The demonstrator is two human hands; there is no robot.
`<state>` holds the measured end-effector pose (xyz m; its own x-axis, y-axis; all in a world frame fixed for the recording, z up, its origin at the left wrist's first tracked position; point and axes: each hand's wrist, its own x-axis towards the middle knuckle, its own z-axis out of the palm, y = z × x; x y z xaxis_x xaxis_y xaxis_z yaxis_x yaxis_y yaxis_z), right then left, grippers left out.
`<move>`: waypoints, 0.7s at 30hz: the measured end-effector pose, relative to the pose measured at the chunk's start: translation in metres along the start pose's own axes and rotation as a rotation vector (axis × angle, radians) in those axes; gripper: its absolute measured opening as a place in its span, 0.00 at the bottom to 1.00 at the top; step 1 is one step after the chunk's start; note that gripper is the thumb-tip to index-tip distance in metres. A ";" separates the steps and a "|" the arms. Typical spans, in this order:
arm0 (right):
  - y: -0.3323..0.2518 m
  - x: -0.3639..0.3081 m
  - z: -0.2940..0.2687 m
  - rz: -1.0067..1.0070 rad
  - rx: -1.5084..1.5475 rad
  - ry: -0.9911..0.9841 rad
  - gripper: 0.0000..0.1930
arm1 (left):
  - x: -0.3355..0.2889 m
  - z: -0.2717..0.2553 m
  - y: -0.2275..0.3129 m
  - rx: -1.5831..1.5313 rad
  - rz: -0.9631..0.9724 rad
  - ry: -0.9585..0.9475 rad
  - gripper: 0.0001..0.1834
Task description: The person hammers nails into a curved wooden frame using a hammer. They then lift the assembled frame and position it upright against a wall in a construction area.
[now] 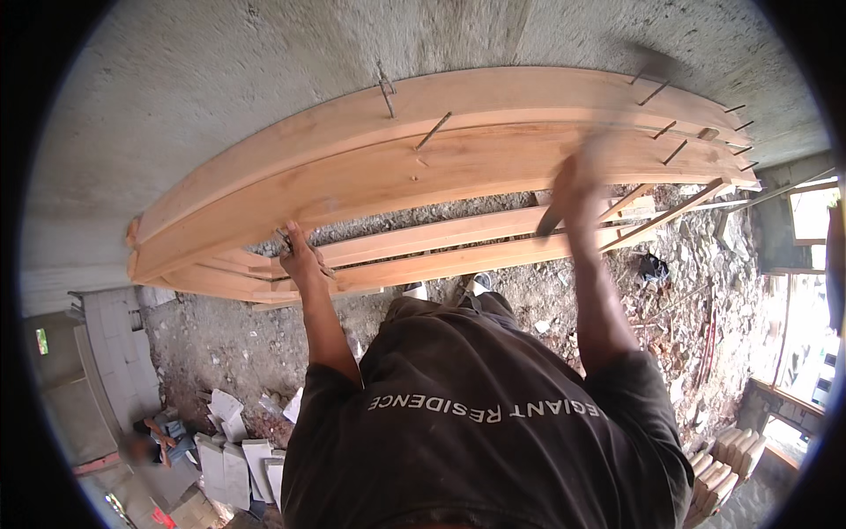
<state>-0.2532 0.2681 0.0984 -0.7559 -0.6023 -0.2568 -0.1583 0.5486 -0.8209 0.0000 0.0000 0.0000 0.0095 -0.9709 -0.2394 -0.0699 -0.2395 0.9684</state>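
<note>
My right hand (577,189), smeared by motion, is closed round the handle of a hammer (652,62). Its blurred head is up by the concrete wall, and the dark handle end pokes out below my fist. My left hand (304,258) is closed on thin dark pieces that look like nails, with its fingertips at the lower edge of a long wooden frame (352,189). Several long nails (434,130) stick out of the frame's two upper boards, most of them toward the right end. Two more boards (423,242) of the frame run nearer my feet.
A rough concrete wall (220,88) rises behind the frame. Rubble (696,291) covers the ground on the right. Pale blocks (225,467) lie at lower left, near a seated person (159,441). Stacked bags or blocks (727,467) stand at lower right. A black bag (652,267) lies on the rubble.
</note>
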 end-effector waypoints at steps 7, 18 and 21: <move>-0.018 -0.012 -0.037 -0.094 -0.122 0.015 0.17 | -0.008 0.000 0.004 0.007 0.025 0.039 0.28; 0.015 0.000 0.018 -0.094 -0.109 -0.029 0.15 | -0.008 -0.001 0.005 -0.021 -0.034 -0.029 0.24; -0.017 -0.015 0.009 0.093 0.124 -0.122 0.17 | 0.002 -0.007 0.000 -0.018 -0.049 -0.049 0.24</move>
<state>-0.2336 0.2629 0.1118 -0.6800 -0.6221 -0.3880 -0.0061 0.5339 -0.8455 0.0071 -0.0025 0.0001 -0.0367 -0.9565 -0.2894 -0.0521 -0.2873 0.9564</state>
